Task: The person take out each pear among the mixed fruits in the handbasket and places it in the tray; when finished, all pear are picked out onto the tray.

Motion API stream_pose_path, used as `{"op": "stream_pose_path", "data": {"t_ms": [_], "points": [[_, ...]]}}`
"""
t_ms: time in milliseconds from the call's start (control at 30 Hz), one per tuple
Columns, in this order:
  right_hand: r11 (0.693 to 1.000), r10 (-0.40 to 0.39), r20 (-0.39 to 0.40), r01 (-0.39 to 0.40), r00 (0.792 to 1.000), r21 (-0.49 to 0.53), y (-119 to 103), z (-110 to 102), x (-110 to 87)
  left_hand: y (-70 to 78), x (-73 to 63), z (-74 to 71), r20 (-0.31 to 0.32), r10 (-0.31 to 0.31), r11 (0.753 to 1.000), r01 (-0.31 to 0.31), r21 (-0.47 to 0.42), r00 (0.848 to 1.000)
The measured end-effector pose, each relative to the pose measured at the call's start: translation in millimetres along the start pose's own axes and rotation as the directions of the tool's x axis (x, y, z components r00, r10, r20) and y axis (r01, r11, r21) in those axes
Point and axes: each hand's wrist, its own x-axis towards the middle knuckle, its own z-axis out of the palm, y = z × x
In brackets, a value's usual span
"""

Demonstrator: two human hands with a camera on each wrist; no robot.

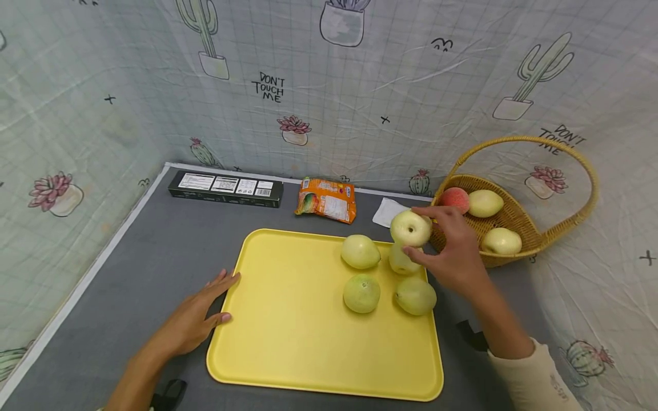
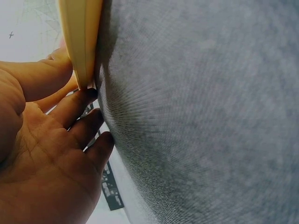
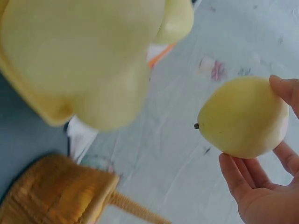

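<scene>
grey table (image 1: pixel 128 257) is carrying a yellow tray (image 1: pixel 288 331). wicker basket (image 1: pixel 529 234) is standing just beside its far-right corner, holding more fruit (image 1: pixel 455 200), presumably for short reach. left hand (image 1: pixel 192 319) is touching the tray's left rim, fingers spread, nearly straight, not closing on anything, likely steadying it. right hand (image 1: pixel 457 251) is pinching a pale pear (image 1: pixel 411 228) by its sides above the tray's far-right corner, thumb opposing fingers, light pinch probably being enough. four green-yellow fruits (image 1: pixel 362 294) are sitting on the tray's right half, one partly hidden behind the pear.

left hand (image 1: pixel 191 321): spread, thumb apart | right hand (image 1: pixel 456 254): raised, curled, gripping
</scene>
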Motion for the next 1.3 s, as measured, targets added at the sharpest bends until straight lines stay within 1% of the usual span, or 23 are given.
{"op": "stream_pose_path", "data": {"t_ms": [133, 267, 467, 600, 700, 867, 1067, 1233, 1300], "points": [[0.999, -0.028, 0.037, 0.027, 0.999, 0.028, -11.4, 11.7, -1.7, 0.2, 0.2, 0.4, 0.001, 0.003, 1.0, -0.003, -0.003, 1.0], [0.997, -0.036, 0.075, 0.031, 0.997, 0.068, -23.4, 23.7, -3.0, 0.5, 0.3, 0.7, 0.005, -0.001, 1.0, 0.001, -0.006, 1.0], [0.992, -0.025, 0.168, 0.004, 0.986, 0.123, -43.5, 42.9, -4.4, 1.0, 0.6, 0.8, 0.01, -0.017, 1.0, 0.017, -0.012, 1.0], [0.991, -0.023, 0.223, -0.008, 0.974, 0.137, -51.6, 57.6, -4.4, 0.8, 1.0, 1.2, 0.011, -0.014, 1.0, 0.014, -0.013, 1.0], [0.992, -0.024, 0.254, -0.008, 0.967, 0.125, -55.4, 69.4, -3.6, 0.5, 1.1, 1.0, 0.011, -0.015, 1.0, 0.015, -0.013, 1.0], [0.995, 0.005, 0.309, -0.036, 0.951, 0.093, -64.1, 87.3, -1.7, 0.0, 1.0, 1.3, 0.014, -0.023, 1.0, 0.023, -0.012, 1.0], [0.996, 0.032, 0.345, -0.058, 0.938, 0.066, -73.3, 105.8, 0.4, -1.3, 0.8, 1.9, 0.006, -0.014, 1.0, 0.014, -0.007, 1.0], [0.996, 0.071, 0.385, -0.088, 0.92, 0.027, -75.9, 119.5, 0.5, -1.7, 0.9, 1.5, 0.006, -0.011, 1.0, 0.011, -0.011, 1.0], [0.996, 0.078, 0.402, -0.088, 0.912, 0.006, -75.3, 124.5, 0.4, -1.5, 1.0, 1.4, 0.007, -0.011, 1.0, 0.011, -0.01, 1.0]]}}
